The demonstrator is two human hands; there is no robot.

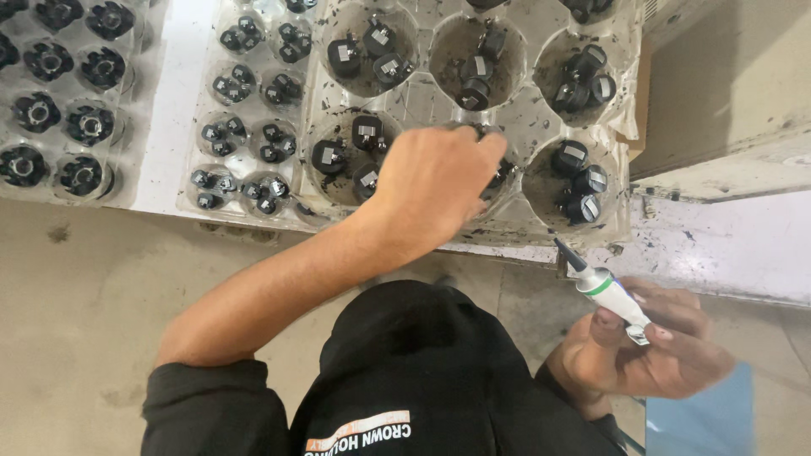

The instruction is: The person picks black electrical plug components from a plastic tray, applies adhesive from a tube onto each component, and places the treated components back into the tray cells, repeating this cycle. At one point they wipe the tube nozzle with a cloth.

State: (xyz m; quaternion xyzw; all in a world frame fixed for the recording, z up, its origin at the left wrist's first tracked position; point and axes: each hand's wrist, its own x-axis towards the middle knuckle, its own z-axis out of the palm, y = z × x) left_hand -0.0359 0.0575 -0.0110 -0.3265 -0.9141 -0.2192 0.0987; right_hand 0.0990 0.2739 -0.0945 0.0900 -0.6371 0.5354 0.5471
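My left hand [439, 181] reaches into a round pocket of a clear plastic tray [422, 101], its fingers curled down over the small black cylindrical parts [500, 175] there; whether it grips one is hidden. My right hand [650, 346] is low at the right, closed around a small white tube with a green band and a dark pointed nozzle [604, 287], the nozzle aimed up toward the tray. Other pockets hold two or three black parts [579, 181] each.
A second clear tray [245, 110] with smaller black parts lies left of the first, and a third tray [59, 93] of black ring-shaped parts is at the far left. A cardboard box [726, 84] stands at the right. Concrete floor lies below the bench edge.
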